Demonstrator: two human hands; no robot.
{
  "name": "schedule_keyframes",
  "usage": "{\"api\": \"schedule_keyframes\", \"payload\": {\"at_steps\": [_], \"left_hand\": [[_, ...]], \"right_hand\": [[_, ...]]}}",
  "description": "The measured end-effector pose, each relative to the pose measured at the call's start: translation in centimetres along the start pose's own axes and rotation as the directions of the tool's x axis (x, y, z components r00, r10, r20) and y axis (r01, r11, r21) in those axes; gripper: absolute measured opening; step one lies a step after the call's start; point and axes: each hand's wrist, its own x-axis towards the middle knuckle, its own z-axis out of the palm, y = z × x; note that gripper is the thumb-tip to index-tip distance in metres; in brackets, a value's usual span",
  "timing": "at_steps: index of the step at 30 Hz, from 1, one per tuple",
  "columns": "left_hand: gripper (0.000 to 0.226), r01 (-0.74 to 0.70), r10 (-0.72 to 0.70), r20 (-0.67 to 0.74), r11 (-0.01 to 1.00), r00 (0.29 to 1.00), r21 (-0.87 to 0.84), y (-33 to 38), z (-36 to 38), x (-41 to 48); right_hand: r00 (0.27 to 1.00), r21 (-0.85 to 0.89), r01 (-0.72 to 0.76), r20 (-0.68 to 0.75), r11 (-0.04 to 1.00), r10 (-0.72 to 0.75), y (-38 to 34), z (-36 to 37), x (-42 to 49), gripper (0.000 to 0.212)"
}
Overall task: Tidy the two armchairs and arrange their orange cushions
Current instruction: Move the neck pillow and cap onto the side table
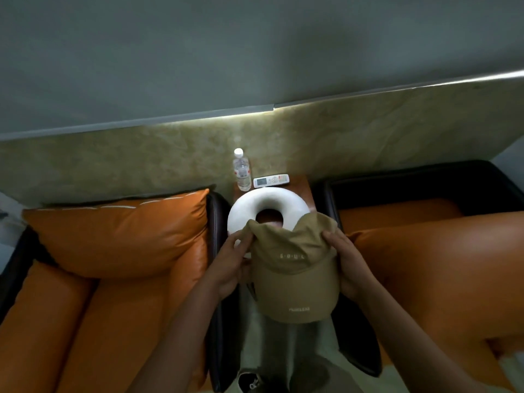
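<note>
I hold a tan baseball cap (295, 279) with both hands over the gap between the two armchairs. My left hand (232, 265) grips its left side and my right hand (347, 265) grips its right side. The cap's crown rests against a white ring-shaped pillow (249, 208) on the small wooden side table (304, 188). On the left armchair (113, 307) an orange cushion (119, 234) leans upright against the backrest. The right armchair (425, 279) has an orange cushion (442, 251) lying across its seat.
A clear water bottle (242, 170) and a white remote control (271, 180) stand at the back of the side table, against the mottled wall panel (368, 131). Dark armrests (218, 251) flank the narrow gap. My legs show at the bottom.
</note>
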Motion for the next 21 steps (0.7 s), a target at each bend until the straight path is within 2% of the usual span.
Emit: {"api": "schedule_keyframes", "payload": {"at_steps": [3, 6, 7, 9, 11, 13, 15, 17, 19, 21], "left_hand": [[0.048, 0.121, -0.121, -0.018, 0.992, 0.993, 0.022, 0.4, -0.3, 1.4], [0.058, 0.225, -0.225, 0.002, 0.974, 0.974, 0.015, 0.7, -1.0, 2.4], [0.052, 0.193, -0.193, 0.003, 0.981, 0.981, 0.002, 0.9, -1.2, 2.8], [0.039, 0.027, -0.029, -0.025, 0.998, 0.999, -0.063, 1.7, -1.4, 3.8], [0.056, -0.152, 0.146, -0.092, 0.986, 0.985, -0.07, 2.9, -0.9, 4.2], [0.07, -0.275, 0.263, -0.134, 0.958, 0.955, -0.078, 3.8, -0.6, 4.4], [0.081, -0.33, 0.307, -0.163, 0.933, 0.938, -0.143, 4.3, -0.8, 5.0], [0.09, -0.348, 0.304, -0.2, 0.905, 0.932, -0.245, 4.6, -1.1, 5.5], [0.087, -0.313, 0.245, -0.219, 0.871, 0.945, -0.378, 4.9, -1.6, 5.7], [0.074, -0.287, 0.223, -0.189, 0.84, 0.956, -0.461, 5.3, -2.0, 5.5]], "right_hand": [[0.997, -0.019, 0.048, -0.052, 0.999, -0.049, 0.0, -0.1, 1.1, 0.037], [0.999, 0.022, 0.051, -0.007, 0.998, -0.051, 0.3, 0.0, 2.4, 0.044], [0.999, 0.066, 0.041, 0.014, 0.997, -0.042, 0.3, 0.1, 2.8, 0.048], [0.998, 0.159, 0.03, 0.058, 0.987, -0.039, 0.2, 0.1, 4.1, 0.056], [0.991, 0.214, 0.024, 0.127, 0.977, -0.052, -0.5, 0.1, 5.3, 0.053], [0.992, 0.24, 0.018, 0.115, 0.971, -0.047, -1.6, 0.1, 6.5, 0.038], [0.996, 0.259, 0.013, 0.083, 0.966, -0.035, -2.9, 0.6, 7.5, 0.035], [0.996, 0.241, 0.011, 0.083, 0.97, -0.032, -3.9, 1.0, 8.4, 0.045], [0.997, 0.19, -0.003, 0.073, 0.982, -0.011, -4.7, 1.2, 9.0, 0.059], [0.997, 0.158, -0.033, 0.074, 0.987, 0.021, -5.2, 1.3, 9.5, 0.064]]}}
